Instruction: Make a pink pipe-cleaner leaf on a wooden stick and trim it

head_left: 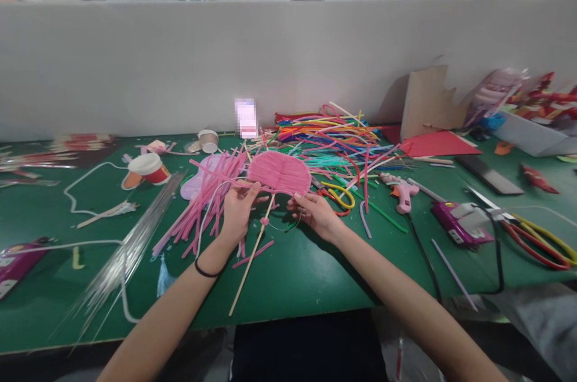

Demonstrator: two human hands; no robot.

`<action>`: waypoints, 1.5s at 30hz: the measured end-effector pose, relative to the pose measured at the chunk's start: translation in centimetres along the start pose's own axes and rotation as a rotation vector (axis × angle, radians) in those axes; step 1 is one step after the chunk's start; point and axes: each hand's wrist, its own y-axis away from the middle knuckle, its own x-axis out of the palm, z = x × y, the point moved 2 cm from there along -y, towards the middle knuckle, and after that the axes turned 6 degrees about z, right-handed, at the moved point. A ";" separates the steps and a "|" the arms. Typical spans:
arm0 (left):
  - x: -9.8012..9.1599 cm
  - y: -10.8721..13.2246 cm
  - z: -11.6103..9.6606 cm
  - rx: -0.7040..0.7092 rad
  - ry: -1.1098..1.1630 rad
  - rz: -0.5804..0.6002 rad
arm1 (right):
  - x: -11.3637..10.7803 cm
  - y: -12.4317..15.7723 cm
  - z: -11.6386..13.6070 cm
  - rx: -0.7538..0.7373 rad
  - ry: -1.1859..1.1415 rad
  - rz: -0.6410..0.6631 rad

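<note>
A round fan covered with pink pipe cleaners [279,170] is held up over the table, its thin wire frame showing bare below the pink part. From its middle a wooden stick [249,266] slants down toward me, with a small pink knot [264,222] around it. My left hand [240,209] is closed at the fan's lower left edge, where a loose pink strip sticks out to the left. At the lower right edge, my right hand [315,214] pinches the fan between thumb and fingers. Loose pink pipe cleaners [193,223] lie beside my left hand.
Mixed coloured pipe cleaners [329,133] are heaped behind the fan. Scissors [338,197], a pink glue gun [403,193], a purple power strip [457,226] and larger scissors [536,235] lie right. Left are thin wires [135,238], a paper cup [151,169] and a white cable [124,274].
</note>
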 end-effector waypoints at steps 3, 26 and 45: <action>0.1 0.0 -0.1 -0.032 0.029 0.025 | -0.1 0.0 0.0 0.007 0.018 0.002; 0.1 0.0 -0.4 -0.013 0.107 0.022 | -0.2 -0.2 0.2 -0.039 -0.020 -0.019; 0.5 0.3 0.2 -0.069 0.139 0.124 | -0.1 -0.4 -0.5 -0.070 -0.031 0.034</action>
